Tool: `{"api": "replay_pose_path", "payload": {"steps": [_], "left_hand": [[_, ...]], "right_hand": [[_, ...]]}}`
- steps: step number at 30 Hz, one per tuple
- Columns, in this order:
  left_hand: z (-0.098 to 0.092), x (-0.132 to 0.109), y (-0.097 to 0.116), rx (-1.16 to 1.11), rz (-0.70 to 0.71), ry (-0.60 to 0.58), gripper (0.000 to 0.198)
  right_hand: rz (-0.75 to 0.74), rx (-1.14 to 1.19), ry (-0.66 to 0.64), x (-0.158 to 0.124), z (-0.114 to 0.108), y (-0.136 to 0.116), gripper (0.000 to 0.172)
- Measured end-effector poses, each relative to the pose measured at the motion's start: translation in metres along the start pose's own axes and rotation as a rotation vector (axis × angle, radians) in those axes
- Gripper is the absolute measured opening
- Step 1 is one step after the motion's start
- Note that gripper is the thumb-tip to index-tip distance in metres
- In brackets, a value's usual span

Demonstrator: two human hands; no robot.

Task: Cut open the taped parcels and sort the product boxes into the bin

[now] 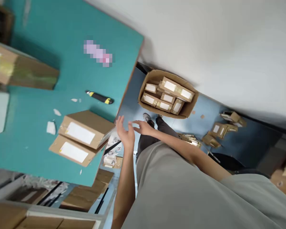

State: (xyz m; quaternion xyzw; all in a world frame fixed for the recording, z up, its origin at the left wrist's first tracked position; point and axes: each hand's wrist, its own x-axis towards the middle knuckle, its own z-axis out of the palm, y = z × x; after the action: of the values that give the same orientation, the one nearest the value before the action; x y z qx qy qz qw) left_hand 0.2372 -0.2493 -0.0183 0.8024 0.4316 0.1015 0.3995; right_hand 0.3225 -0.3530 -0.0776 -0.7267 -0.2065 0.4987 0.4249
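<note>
Beside the edge of the green table (pixel 69 95) is my left hand (pixel 125 135), raised, its fingers stretched out and nothing in them. My right hand (pixel 143 128) reaches across my body towards it with extended fingers; its fingertips are close to my left thumb, and whether they touch I cannot tell. Nearest to my left hand, two brown cardboard boxes with white labels lie side by side at the table's edge: an upper box (pixel 95 122) and a lower box (pixel 58 144). A black and yellow utility knife (pixel 100 97) lies behind them.
White paper scraps (pixel 51 127) and a larger taped box (pixel 33 71) are on the table. On the floor by the wall stands an open carton (pixel 169 112) holding several labelled boxes. More boxes (pixel 219 129) lie on the floor at right. Below left is a shelf frame (pixel 62 213).
</note>
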Motion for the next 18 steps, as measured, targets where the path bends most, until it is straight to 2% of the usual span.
{"api": "replay_pose_path", "payload": {"steps": [2, 5, 8, 10, 14, 18], "left_hand": [[0.038, 0.008, 0.005, -0.017, 0.025, -0.187, 0.045], [0.097, 0.024, 0.005, -0.015, 0.035, -0.392, 0.044], [0.159, 0.049, -0.006, 0.016, -0.001, -0.541, 0.044], [0.203, 0.071, -0.021, 0.045, -0.035, -0.612, 0.046], [0.303, 0.128, -0.065, 0.074, -0.1, -0.665, 0.052], [0.412, 0.19, -0.108, 0.073, -0.1, -0.699, 0.068]], "right_hand": [[0.17, 0.012, 0.094, -0.016, -0.032, 0.041, 0.046], [0.337, 0.104, 0.263, -0.031, -0.08, 0.104, 0.041], [0.422, 0.226, 0.458, -0.035, -0.124, 0.166, 0.038], [0.475, 0.293, 0.583, -0.03, -0.15, 0.207, 0.039], [0.531, 0.441, 0.741, 0.005, -0.194, 0.293, 0.044], [0.523, 0.47, 0.802, 0.073, -0.23, 0.386, 0.045]]}}
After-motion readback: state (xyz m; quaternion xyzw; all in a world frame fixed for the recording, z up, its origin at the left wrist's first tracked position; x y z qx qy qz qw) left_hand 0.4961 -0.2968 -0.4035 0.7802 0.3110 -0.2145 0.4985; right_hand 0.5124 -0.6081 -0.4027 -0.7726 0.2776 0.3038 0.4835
